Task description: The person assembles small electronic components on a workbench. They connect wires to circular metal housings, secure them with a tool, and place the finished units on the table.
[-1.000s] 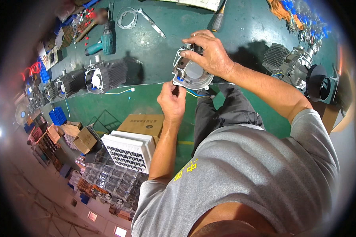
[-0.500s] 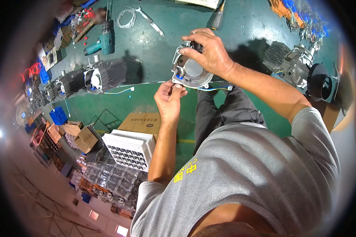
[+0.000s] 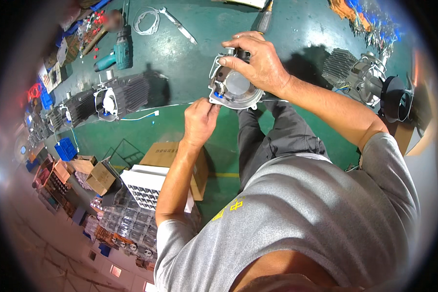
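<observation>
A silvery cast-metal housing point(image 3: 238, 83) with a round opening is held up at the bench's near edge. My right hand point(image 3: 263, 61) is closed round its top and right side, the thumb lying across the front. Inside the rim, at lower left, is a small blue part point(image 3: 219, 95). At the housing's lower left corner my left hand point(image 3: 199, 121) is closed with curled fingers. Its fingertips are hidden at the edge, so what they grip cannot be made out.
Finned housings point(image 3: 126, 95) line the bench at left, one trailing a wire with a white plug point(image 3: 156, 113). A teal power drill point(image 3: 120, 53), a cable tie point(image 3: 177, 27) and a screwdriver point(image 3: 264, 20) lie farther back. Another finned assembly point(image 3: 362, 80) sits at right.
My left hand has shifted slightly left, its fingertips now hidden by the housing's corner. The wire and white plug below the housing no longer show. My right hand keeps its hold.
</observation>
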`<action>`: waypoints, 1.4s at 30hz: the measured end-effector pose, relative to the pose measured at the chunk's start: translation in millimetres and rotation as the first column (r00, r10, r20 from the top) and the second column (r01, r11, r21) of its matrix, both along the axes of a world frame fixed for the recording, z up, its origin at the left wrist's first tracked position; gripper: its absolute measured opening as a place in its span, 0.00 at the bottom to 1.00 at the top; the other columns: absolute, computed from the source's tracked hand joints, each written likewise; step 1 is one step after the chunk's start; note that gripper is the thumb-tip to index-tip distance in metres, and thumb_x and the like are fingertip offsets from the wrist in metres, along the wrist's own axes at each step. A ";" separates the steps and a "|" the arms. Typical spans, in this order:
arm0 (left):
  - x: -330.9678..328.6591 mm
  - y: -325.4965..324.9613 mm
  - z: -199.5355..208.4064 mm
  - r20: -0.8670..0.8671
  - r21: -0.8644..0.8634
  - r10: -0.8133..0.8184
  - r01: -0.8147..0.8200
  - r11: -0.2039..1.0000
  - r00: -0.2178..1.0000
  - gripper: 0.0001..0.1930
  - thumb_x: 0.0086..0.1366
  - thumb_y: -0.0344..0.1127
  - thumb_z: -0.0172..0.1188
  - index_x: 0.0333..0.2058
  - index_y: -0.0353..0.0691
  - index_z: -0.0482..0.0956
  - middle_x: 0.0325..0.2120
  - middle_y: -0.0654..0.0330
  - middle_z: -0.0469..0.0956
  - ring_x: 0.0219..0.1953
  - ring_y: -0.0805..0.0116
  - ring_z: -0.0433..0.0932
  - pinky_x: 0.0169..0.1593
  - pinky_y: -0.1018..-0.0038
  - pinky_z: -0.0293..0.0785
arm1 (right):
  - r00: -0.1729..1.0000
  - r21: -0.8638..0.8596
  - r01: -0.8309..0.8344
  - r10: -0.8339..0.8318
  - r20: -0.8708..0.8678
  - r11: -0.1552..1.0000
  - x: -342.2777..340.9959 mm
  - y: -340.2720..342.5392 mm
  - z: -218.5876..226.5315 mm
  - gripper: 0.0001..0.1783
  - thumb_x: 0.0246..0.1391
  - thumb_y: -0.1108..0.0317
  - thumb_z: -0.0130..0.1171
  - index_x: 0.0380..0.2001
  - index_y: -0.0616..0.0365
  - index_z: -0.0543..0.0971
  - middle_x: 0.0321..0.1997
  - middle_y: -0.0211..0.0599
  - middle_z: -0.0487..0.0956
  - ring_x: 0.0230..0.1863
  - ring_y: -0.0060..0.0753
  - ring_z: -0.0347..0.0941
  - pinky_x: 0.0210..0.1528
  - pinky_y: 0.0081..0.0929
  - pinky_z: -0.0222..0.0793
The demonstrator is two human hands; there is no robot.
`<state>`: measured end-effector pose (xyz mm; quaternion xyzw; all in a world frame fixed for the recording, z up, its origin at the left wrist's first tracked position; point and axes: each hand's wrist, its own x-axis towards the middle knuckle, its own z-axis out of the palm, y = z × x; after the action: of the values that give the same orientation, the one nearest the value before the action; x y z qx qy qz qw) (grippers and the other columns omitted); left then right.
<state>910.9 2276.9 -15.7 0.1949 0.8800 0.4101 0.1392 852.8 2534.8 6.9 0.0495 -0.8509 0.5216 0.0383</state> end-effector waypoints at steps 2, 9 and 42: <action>-2.5 7.7 6.1 -0.280 -0.146 -0.087 0.047 0.988 0.956 0.10 0.57 0.27 0.70 0.27 0.36 0.75 0.24 0.51 0.77 0.28 0.46 0.79 0.32 0.56 0.76 | 0.996 0.026 0.005 -0.003 -0.084 1.000 -1.7 0.1 -5.0 0.22 0.54 0.55 0.74 0.45 0.60 0.86 0.45 0.47 0.84 0.56 0.49 0.77 0.57 0.42 0.74; 3.7 8.1 11.5 0.288 0.059 0.084 -0.105 0.993 0.954 0.08 0.69 0.31 0.64 0.33 0.33 0.78 0.24 0.54 0.80 0.23 0.62 0.80 0.29 0.65 0.76 | 0.994 0.044 0.034 -0.029 -0.109 0.998 -0.5 -0.9 -7.4 0.21 0.54 0.54 0.74 0.44 0.59 0.86 0.43 0.46 0.85 0.55 0.49 0.77 0.56 0.42 0.76; 12.1 5.2 -3.8 0.103 0.000 0.031 -0.031 1.000 0.994 0.11 0.69 0.35 0.64 0.35 0.32 0.76 0.29 0.53 0.79 0.29 0.56 0.80 0.33 0.60 0.77 | 0.996 0.050 0.004 0.000 -0.087 0.999 -0.1 -3.1 -5.0 0.22 0.53 0.54 0.74 0.46 0.58 0.87 0.45 0.47 0.85 0.55 0.49 0.78 0.57 0.42 0.75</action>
<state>923.1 2282.1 -19.5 0.1600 0.8741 0.4226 0.1779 852.7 2531.8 1.9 0.0721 -0.8613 0.4974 0.0744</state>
